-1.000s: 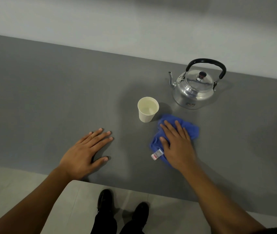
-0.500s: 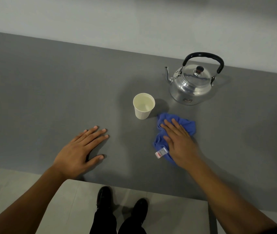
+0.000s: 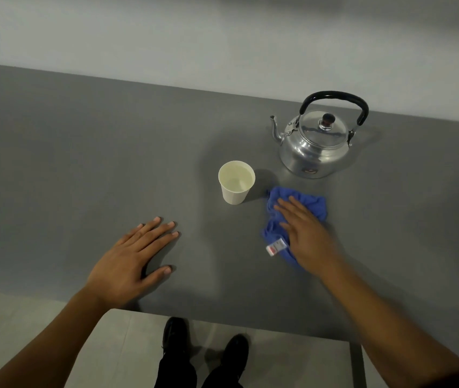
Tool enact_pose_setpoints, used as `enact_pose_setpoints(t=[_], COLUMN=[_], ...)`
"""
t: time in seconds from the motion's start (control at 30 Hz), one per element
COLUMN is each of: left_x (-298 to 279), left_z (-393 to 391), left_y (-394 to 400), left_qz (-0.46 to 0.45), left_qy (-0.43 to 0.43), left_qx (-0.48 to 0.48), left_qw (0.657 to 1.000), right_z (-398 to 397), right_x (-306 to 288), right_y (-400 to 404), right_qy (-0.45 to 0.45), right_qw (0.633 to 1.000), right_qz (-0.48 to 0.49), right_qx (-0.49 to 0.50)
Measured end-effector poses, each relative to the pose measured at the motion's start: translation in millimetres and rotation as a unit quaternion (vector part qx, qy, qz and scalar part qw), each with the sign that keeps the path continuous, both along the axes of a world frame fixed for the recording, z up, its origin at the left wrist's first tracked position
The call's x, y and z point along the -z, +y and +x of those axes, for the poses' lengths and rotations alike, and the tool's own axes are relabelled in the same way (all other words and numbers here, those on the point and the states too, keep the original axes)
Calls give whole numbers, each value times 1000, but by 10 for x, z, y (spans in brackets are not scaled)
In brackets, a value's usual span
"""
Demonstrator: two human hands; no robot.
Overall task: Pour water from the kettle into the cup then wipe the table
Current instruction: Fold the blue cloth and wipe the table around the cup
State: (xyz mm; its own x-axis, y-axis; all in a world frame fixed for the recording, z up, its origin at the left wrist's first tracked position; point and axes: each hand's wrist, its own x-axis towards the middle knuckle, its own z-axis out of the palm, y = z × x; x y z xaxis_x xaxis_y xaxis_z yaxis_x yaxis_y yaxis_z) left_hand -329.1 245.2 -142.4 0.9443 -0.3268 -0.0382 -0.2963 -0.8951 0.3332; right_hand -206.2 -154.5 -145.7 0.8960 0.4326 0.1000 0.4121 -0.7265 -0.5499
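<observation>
A shiny metal kettle (image 3: 315, 148) with a black handle stands upright at the back right of the grey table (image 3: 82, 163), its spout pointing left. A white paper cup (image 3: 236, 182) with water in it stands in front and to the left of the kettle. A crumpled blue cloth (image 3: 310, 204) with a white tag lies to the right of the cup. My right hand (image 3: 308, 233) presses flat on the cloth, fingers spread. My left hand (image 3: 133, 261) rests flat on the table near the front edge, holding nothing.
The table's front edge runs just below my left hand, and its right edge lies beyond the kettle. A pale wall stands behind the table. My black shoes (image 3: 206, 343) are on the light floor under the front edge.
My right hand has slid the blue cloth a little to the right and away from me, beside the cup. My left hand, the cup and the kettle stay put.
</observation>
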Motion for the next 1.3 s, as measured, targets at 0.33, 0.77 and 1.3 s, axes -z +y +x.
enact_pose_setpoints(t=[0.33, 0.77, 1.3], left_x=[-5, 15, 6], left_z=[-1, 1, 6], left_y=[10, 14, 8], left_qz=[2, 10, 4], left_qy=[0, 0, -4], left_qx=[1, 1, 3], left_qw=[1000, 1000, 1000], right_z=[10, 376, -302], right_x=[29, -20, -2], right_y=[54, 541, 450], right_qy=[14, 14, 18], right_qw=[997, 1000, 999], right_qz=[-17, -17, -7], right_qx=[-78, 6, -41])
